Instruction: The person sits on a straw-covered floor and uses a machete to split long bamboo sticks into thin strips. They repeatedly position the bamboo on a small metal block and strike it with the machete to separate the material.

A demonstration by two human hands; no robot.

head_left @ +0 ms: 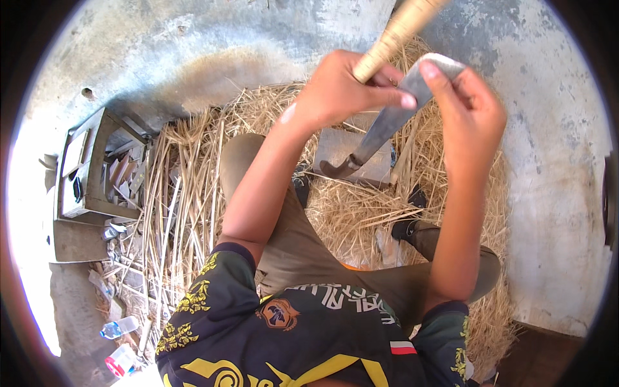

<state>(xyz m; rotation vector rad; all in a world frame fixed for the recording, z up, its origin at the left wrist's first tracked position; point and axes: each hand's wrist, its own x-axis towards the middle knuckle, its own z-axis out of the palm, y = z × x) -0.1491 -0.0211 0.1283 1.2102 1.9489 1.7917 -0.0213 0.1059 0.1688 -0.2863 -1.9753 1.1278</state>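
My left hand (348, 90) is closed round the lower end of a pale bamboo stick (403, 32), which slants up past the top edge of the view. Its thumb lies against the grey blade of a large knife (387, 129). The fingers of my right hand (469, 103) pinch that blade near its broad upper end. From there the knife hangs down to the left, its dark curved handle (340, 169) lowest. The fingers of my left hand behind the stick are partly hidden.
Piles of straw-like shavings (348, 213) and long thin strips (193, 168) surround my legs. Beneath the knife lies a flat block (332, 147). A wooden stool-like frame (97, 168) with scraps stands left, near a plastic bottle (120, 327). A worn wall (193, 45) rises behind.
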